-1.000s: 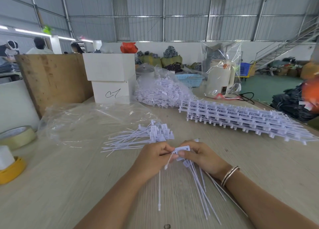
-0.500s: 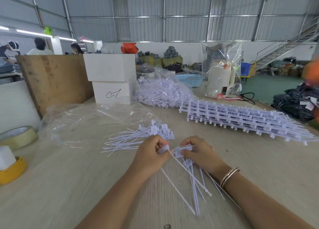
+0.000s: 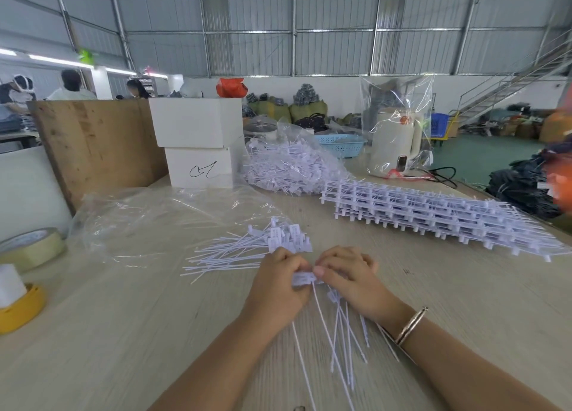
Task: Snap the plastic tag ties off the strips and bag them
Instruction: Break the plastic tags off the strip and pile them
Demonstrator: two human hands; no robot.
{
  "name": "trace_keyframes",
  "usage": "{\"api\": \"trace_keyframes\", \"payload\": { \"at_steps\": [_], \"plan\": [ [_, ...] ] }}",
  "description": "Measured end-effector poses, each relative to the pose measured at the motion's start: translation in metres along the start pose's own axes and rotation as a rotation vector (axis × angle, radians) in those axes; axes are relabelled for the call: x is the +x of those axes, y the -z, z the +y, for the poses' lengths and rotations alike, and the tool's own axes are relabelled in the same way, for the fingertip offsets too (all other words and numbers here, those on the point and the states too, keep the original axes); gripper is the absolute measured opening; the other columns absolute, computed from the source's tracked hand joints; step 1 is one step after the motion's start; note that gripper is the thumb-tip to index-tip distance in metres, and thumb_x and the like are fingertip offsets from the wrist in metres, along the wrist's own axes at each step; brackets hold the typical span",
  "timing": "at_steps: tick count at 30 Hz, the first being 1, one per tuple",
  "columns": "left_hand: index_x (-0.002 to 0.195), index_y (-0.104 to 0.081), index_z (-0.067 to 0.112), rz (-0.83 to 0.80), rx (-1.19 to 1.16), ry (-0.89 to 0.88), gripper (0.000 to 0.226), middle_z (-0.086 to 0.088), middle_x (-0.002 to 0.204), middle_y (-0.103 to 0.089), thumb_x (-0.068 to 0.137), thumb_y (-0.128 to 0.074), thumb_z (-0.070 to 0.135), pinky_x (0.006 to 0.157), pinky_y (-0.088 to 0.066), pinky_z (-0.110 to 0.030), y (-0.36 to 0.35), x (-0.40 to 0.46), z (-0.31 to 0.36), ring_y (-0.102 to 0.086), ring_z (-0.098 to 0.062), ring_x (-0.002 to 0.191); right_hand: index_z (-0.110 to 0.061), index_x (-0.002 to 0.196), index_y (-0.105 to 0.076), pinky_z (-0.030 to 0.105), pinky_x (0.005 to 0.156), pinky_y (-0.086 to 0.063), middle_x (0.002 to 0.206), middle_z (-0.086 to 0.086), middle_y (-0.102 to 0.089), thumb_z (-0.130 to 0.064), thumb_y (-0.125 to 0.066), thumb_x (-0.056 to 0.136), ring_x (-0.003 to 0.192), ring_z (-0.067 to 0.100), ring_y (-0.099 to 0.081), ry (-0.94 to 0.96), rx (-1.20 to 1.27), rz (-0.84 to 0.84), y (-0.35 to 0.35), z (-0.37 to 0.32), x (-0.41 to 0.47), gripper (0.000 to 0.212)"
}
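Tag tie [image 3: 305,279] pinched between both hands near the worktop's [image 3: 123,333] near edge.

Left hand [image 3: 278,290] and right hand [image 3: 349,276] are held together, fingers curled on the tie's head; its thin tail is pointed toward the near edge, long axis near-to-far. Loose pile of ties [image 3: 247,249] is laid just beyond, tails leftward. Stacked strips [image 3: 433,215] are set toward the right edge.

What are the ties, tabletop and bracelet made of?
White tag ties, pinched by left hand and right hand: likely matte moulded plastic, thin with flexing tails. Pale wood-grain tabletop: looks like laminate or veneer, streaked and low-sheen. Thin banded bracelet: probably metal, shiny highlights.
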State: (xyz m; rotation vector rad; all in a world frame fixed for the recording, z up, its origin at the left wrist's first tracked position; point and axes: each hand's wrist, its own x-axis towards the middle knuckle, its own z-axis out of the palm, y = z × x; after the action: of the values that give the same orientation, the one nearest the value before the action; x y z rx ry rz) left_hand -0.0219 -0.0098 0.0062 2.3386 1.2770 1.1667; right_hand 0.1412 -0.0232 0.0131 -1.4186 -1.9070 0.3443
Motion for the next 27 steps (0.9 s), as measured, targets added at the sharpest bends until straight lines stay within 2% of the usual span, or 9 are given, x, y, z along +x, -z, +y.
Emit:
{"api": "trace_keyframes", "payload": {
  "at_steps": [3,5,7,9,13,17,20,23,27],
  "plan": [
    [0.103,-0.065,0.011,0.021,0.009,-0.056,0.027,0.001,0.099,-0.053,0.076,-0.068,0.009,0.080,-0.040,-0.023,-0.004,-0.001,0.004,-0.048,-0.015,0.097,-0.027,0.083,-0.072,0.042,0.107,-0.015,0.096,-0.028,-0.053,-0.045,-0.057,0.087,0.111,-0.003,-0.037,-0.036,-0.017,-0.084,-0.001,0.002,0.001,0.024],
    [0.107,-0.062,0.013,-0.001,0.009,-0.101,0.030,0.003,0.105,-0.054,0.077,-0.065,0.011,0.085,-0.040,-0.023,-0.003,-0.001,0.005,-0.047,-0.013,0.102,-0.032,0.072,-0.067,0.047,0.106,-0.020,0.088,-0.022,-0.055,-0.039,-0.059,0.087,0.105,0.002,-0.044,-0.038,0.060,-0.118,0.000,0.002,0.002,0.018],
    [0.111,-0.058,0.017,-0.080,-0.007,-0.124,0.031,0.008,0.106,-0.051,0.081,-0.058,0.010,0.086,-0.036,-0.021,0.000,-0.002,0.006,-0.045,-0.009,0.103,-0.033,0.066,-0.062,0.053,0.103,-0.026,0.083,-0.012,-0.058,-0.033,-0.060,0.087,0.096,0.007,-0.051,-0.054,0.164,-0.100,0.002,0.002,0.003,0.022],
    [0.113,-0.056,0.019,-0.140,-0.036,-0.087,0.035,0.010,0.107,-0.049,0.083,-0.050,0.004,0.086,-0.034,-0.018,0.002,-0.002,0.006,-0.044,-0.006,0.104,-0.024,0.067,-0.064,0.055,0.103,-0.027,0.085,0.000,-0.061,-0.029,-0.059,0.087,0.093,0.012,-0.055,-0.107,0.253,-0.051,0.004,0.003,0.003,0.021],
    [0.119,-0.052,0.022,-0.151,0.041,-0.076,0.041,0.009,0.114,-0.049,0.083,-0.050,0.002,0.090,-0.037,-0.023,0.007,-0.003,-0.001,-0.043,-0.006,0.107,-0.025,0.064,-0.063,0.058,0.105,-0.026,0.083,0.002,-0.062,-0.026,-0.056,0.088,0.091,0.015,-0.057,-0.145,0.313,-0.034,0.005,0.003,0.003,0.025],
    [0.104,-0.057,0.022,-0.127,0.117,-0.130,0.019,0.010,0.099,-0.053,0.086,-0.062,0.020,0.079,-0.038,-0.026,0.006,-0.003,-0.001,-0.048,-0.011,0.096,-0.026,0.067,-0.065,0.055,0.103,-0.028,0.080,-0.004,-0.062,-0.033,-0.060,0.086,0.087,0.008,-0.057,-0.086,0.264,-0.120,0.005,0.000,0.001,0.021],
    [0.092,-0.057,0.020,-0.117,0.174,-0.132,0.009,0.013,0.087,-0.046,0.085,-0.062,0.023,0.067,-0.031,-0.023,0.004,-0.001,0.001,-0.048,-0.013,0.090,-0.020,0.072,-0.067,0.054,0.099,-0.031,0.079,-0.001,-0.061,-0.043,-0.064,0.080,0.079,0.003,-0.054,-0.061,0.229,-0.156,0.006,-0.002,0.000,0.024],
    [0.097,-0.056,0.022,-0.079,0.165,-0.129,0.015,0.011,0.091,-0.053,0.086,-0.061,0.030,0.068,-0.035,-0.023,0.003,-0.001,0.001,-0.050,-0.011,0.090,-0.014,0.072,-0.066,0.054,0.097,-0.032,0.075,-0.002,-0.057,-0.037,-0.064,0.082,0.076,0.002,-0.051,-0.065,0.251,-0.144,0.006,-0.002,0.000,0.025],
    [0.096,-0.053,0.025,-0.028,0.160,-0.113,0.022,0.015,0.089,-0.052,0.086,-0.060,0.044,0.065,-0.036,-0.023,0.006,-0.001,0.001,-0.051,-0.008,0.084,-0.003,0.073,-0.063,0.055,0.101,-0.031,0.076,0.005,-0.056,-0.025,-0.063,0.085,0.079,0.017,-0.055,-0.127,0.395,-0.108,0.009,0.000,0.000,0.026]
  ]
}}
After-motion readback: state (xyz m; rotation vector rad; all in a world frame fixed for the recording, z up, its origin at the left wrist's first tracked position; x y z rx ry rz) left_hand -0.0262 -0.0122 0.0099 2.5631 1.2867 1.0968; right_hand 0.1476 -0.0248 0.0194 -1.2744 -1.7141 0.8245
